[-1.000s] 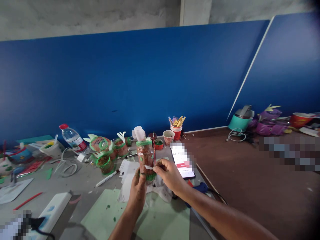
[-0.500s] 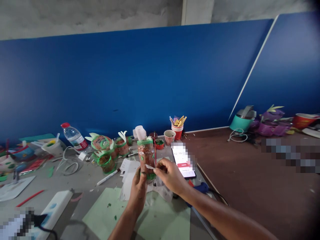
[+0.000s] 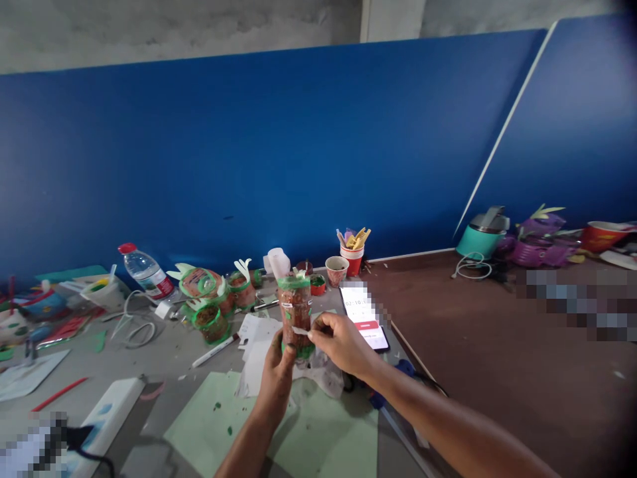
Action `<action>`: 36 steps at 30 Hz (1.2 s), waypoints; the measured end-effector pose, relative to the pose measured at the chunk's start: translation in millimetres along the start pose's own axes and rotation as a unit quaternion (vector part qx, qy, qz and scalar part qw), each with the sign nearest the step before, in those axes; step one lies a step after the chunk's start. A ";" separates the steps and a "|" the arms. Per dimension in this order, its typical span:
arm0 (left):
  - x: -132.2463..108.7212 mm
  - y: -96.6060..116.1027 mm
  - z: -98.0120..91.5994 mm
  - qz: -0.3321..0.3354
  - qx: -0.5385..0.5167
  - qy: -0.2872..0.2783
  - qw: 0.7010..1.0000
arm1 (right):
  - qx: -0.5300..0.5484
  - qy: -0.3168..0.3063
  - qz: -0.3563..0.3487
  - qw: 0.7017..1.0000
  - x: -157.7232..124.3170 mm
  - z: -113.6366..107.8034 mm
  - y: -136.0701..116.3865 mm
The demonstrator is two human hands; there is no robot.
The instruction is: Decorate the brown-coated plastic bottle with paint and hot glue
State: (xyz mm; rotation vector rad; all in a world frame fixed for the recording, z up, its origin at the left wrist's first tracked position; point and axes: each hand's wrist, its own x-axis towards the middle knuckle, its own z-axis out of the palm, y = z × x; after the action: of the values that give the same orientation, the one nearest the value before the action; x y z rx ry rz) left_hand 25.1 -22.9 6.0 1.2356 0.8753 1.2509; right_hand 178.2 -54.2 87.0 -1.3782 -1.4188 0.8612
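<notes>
My left hand grips the lower part of an upright clear jar filled with reddish-brown bits and ringed with green bands. My right hand pinches a small white strip against the jar's side. Both hands hover over a pale green paper sheet on the grey table. A phone with a lit screen lies just right of my right hand.
Several similar green-banded jars, a water bottle, a white marker, cables and scraps lie left. Paper cups stand by the blue wall. A brown table to the right holds a teal pot and purple items.
Both hands and the jar stay together and have shifted slightly right. The view has drifted a little.
</notes>
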 end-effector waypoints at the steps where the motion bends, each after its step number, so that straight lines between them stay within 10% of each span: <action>1: 0.1 0.3 0.4 -0.002 -0.003 -0.007 1.000 | -0.010 -0.008 0.001 1.000 0.6 -2.5 -1.5; 19: -4.4 12.5 7.5 -0.044 -0.038 -0.073 0.996 | -0.169 -0.007 -0.020 0.985 2.7 -8.4 1.9; 36: -2.9 8.2 8.3 -0.033 -0.002 -0.013 0.999 | -0.177 -0.022 0.003 0.984 1.3 -6.7 -1.4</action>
State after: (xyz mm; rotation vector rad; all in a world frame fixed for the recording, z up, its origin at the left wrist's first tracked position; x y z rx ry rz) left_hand 31.0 -28.2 15.1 1.2073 0.8874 1.1824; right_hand 184.2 -53.9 90.5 -1.6341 -1.6602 0.6664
